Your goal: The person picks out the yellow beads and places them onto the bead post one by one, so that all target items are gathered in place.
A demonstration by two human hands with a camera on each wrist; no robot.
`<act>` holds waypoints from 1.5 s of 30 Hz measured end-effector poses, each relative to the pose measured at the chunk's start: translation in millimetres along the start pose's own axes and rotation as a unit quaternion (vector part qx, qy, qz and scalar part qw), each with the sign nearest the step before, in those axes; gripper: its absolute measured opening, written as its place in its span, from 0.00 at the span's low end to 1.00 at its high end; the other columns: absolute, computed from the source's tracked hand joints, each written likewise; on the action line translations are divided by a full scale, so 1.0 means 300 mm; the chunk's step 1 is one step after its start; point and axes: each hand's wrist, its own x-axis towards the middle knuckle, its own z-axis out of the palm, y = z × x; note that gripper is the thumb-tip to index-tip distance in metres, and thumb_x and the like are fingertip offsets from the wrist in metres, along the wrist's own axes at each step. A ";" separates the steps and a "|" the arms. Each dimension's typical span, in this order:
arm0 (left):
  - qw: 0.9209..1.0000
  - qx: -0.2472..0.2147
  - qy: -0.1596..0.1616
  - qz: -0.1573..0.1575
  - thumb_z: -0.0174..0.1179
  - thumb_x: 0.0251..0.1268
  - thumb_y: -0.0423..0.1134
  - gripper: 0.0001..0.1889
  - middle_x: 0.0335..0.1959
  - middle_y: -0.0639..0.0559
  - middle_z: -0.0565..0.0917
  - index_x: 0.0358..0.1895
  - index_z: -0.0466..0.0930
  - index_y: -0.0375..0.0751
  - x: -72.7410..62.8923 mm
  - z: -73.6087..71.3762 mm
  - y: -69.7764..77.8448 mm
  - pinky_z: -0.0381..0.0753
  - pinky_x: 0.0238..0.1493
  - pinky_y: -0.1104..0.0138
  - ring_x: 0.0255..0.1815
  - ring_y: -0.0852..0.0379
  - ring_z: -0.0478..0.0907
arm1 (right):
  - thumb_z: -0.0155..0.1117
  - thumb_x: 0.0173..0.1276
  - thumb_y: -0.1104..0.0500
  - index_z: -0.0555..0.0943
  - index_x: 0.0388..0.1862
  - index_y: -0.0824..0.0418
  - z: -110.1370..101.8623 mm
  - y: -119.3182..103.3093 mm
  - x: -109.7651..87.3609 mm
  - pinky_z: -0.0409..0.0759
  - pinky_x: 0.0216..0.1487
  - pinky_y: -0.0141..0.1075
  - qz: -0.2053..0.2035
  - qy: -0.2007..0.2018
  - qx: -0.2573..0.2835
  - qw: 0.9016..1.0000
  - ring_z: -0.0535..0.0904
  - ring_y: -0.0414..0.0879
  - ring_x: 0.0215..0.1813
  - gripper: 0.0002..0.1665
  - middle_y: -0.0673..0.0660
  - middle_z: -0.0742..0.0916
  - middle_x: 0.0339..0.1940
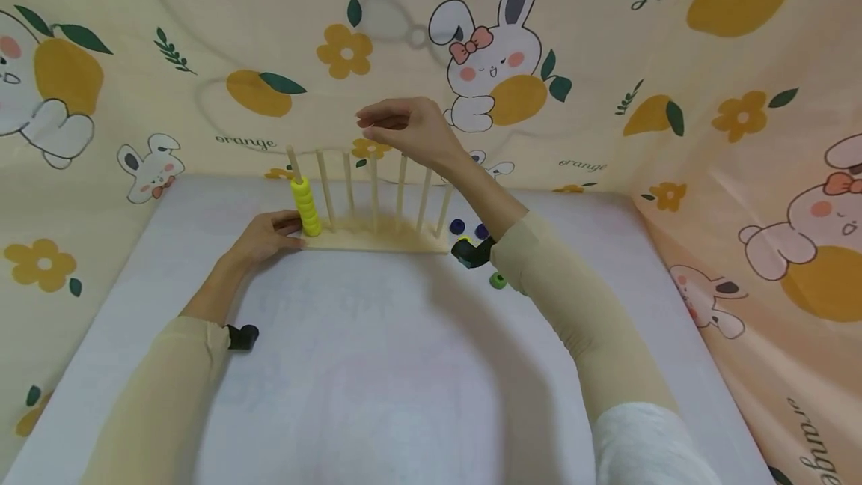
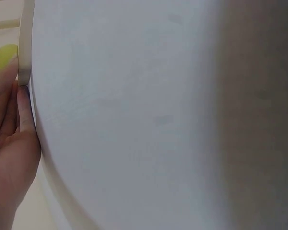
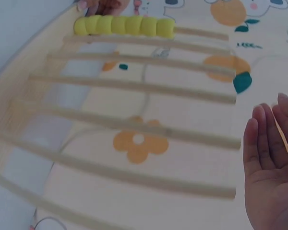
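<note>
A wooden peg rack (image 1: 377,241) stands at the back of the table, with several upright pegs along its base. Yellow beads (image 1: 306,206) are stacked on its leftmost peg, and the top part of that peg is bare; the other pegs carry nothing. My left hand (image 1: 264,236) holds the left end of the base, thumb and fingers at its edge beside the beads. Above the pegs I hold up my right hand (image 1: 416,132), its fingers fairly straight and nothing visible in them. The right wrist view shows the same yellow beads (image 3: 125,26) and the right hand (image 3: 271,165) beyond the peg tips.
To the right of the rack lie loose beads: dark blue ones (image 1: 457,227) and a green one (image 1: 497,281). A yellow bead is mostly hidden behind the black wrist camera (image 1: 473,253). A printed cloth (image 1: 269,28) hangs behind and beside the white table (image 1: 350,365).
</note>
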 end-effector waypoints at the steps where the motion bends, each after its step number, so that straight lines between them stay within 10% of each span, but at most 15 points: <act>1: 1.000 0.000 0.000 -0.001 0.68 0.60 0.29 0.39 0.73 0.32 0.64 0.74 0.59 0.28 0.000 0.002 -0.001 0.64 0.73 0.53 0.74 0.40 0.63 | 0.69 0.67 0.62 0.85 0.53 0.66 -0.009 -0.001 -0.012 0.83 0.53 0.34 0.007 0.003 -0.001 1.000 0.85 0.45 0.47 0.17 0.60 0.88 0.48; 10: 1.000 0.000 0.003 -0.002 0.68 0.60 0.28 0.39 0.74 0.32 0.63 0.74 0.59 0.29 0.004 0.005 -0.010 0.64 0.73 0.53 0.74 0.40 0.63 | 0.67 0.68 0.64 0.84 0.52 0.68 -0.066 -0.040 -0.113 0.83 0.54 0.35 0.036 0.026 -0.014 0.999 0.85 0.48 0.48 0.15 0.59 0.89 0.48; 45: 1.000 -0.022 0.000 0.005 0.68 0.60 0.27 0.40 0.73 0.32 0.64 0.74 0.58 0.28 -0.007 0.001 0.004 0.67 0.71 0.59 0.74 0.41 0.63 | 0.68 0.68 0.65 0.82 0.56 0.69 -0.188 0.204 -0.346 0.83 0.48 0.30 0.067 0.114 -0.020 0.991 0.85 0.43 0.45 0.18 0.64 0.87 0.51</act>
